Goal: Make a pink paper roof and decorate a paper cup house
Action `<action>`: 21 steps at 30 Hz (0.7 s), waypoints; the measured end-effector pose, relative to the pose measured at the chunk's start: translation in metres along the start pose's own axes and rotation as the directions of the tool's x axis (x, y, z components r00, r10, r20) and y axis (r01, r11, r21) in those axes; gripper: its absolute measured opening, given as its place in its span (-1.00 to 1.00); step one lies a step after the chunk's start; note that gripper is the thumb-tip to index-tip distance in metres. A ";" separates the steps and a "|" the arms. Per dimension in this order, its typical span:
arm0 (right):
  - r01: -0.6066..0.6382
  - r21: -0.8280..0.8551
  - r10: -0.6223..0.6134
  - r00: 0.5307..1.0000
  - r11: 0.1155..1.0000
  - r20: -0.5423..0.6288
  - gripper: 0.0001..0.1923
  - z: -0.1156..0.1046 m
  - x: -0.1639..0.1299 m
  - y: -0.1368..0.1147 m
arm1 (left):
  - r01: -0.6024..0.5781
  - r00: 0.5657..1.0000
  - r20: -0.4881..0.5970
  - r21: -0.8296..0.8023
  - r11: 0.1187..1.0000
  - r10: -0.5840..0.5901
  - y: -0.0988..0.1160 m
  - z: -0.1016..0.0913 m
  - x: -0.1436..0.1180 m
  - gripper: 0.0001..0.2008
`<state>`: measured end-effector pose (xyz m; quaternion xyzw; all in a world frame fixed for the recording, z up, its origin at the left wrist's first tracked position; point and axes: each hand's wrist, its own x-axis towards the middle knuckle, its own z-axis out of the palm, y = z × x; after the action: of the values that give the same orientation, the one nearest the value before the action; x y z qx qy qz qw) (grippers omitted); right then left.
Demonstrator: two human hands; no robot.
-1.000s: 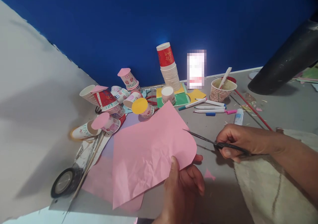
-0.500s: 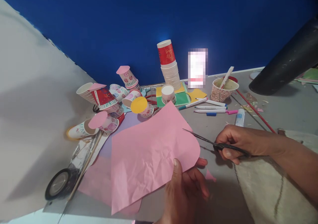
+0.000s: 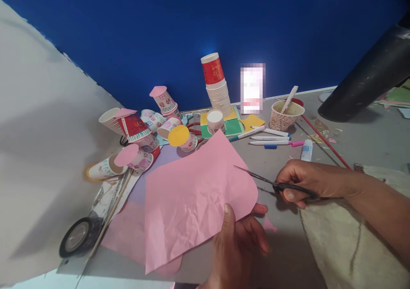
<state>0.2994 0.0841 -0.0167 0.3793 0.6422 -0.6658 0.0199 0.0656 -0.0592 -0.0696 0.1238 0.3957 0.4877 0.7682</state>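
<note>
Right now the left hand [image 3: 238, 242] pinches the lower right corner of a crumpled pink paper sheet [image 3: 192, 195], thumb on top and the fingers curled underneath, so the sheet is held up, tilted, above the grey table [image 3: 361, 139]. The right hand [image 3: 304, 182] is closed around the handles of a pair of black scissors [image 3: 265, 180]; their blades point left toward the sheet's rounded right edge, and the tips lie over that edge — whether the blades are parted or together is too thin to tell. A small pink scrap [image 3: 269, 225] lies on the table just beside the left fingers.

Under the held sheet lies another pink sheet [image 3: 124, 233], flat on the table, with a black tape roll [image 3: 77, 237] near its left corner. Behind the paper sits a heap of decorated paper cups [image 3: 141, 128], some capped with pink or yellow discs — and a tall stack of cups [image 3: 218, 88] stands against the blue wall [image 3: 192, 24]. To the right of that stack, markers [image 3: 269, 137] lie side by side in front of a patterned cup [image 3: 283, 116] holding a stick. A pale cloth [image 3: 349, 246] covers the lower right, under the right forearm.
</note>
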 end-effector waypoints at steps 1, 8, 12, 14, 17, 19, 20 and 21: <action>-0.001 -0.001 0.001 1.000 1.000 -0.001 -0.31 0.000 0.000 -0.001 | -0.003 1.000 -0.001 -0.001 1.000 0.003 0.000 0.000 0.000 -0.18; 0.022 0.009 -0.022 1.000 1.000 -0.001 -0.28 0.000 0.001 0.002 | -0.010 1.000 0.025 0.004 1.000 0.010 0.001 0.000 -0.002 -0.18; 0.034 0.025 -0.034 0.999 0.999 0.011 -0.26 0.000 0.002 0.003 | -0.006 1.000 0.031 0.009 1.000 0.006 0.002 0.001 -0.001 -0.18; 0.041 0.021 -0.041 0.999 0.999 0.009 -0.26 0.001 0.001 0.003 | -0.007 1.000 0.023 0.012 1.000 0.007 0.003 0.002 -0.001 -0.18; 0.039 0.032 -0.040 0.999 0.999 0.011 -0.25 0.001 0.001 0.002 | -0.009 1.000 0.009 0.014 1.000 0.009 0.003 0.002 -0.002 -0.17; 0.040 0.035 -0.040 0.999 0.999 0.011 -0.25 0.001 0.001 0.002 | -0.006 1.000 0.004 0.017 1.000 0.006 0.003 0.003 -0.002 -0.16; 0.040 0.034 -0.040 0.999 0.999 0.009 -0.25 0.001 0.001 0.002 | -0.005 1.000 0.004 0.018 1.000 0.005 0.003 0.003 -0.002 -0.16; 0.040 0.031 -0.040 0.999 0.999 0.008 -0.26 0.000 0.001 0.003 | -0.005 1.000 0.006 0.018 1.000 0.005 0.003 0.003 -0.001 -0.16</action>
<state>0.2996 0.0839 -0.0196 0.3638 0.6394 -0.6774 0.0034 0.0650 -0.0584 -0.0654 0.1333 0.3974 0.4855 0.7672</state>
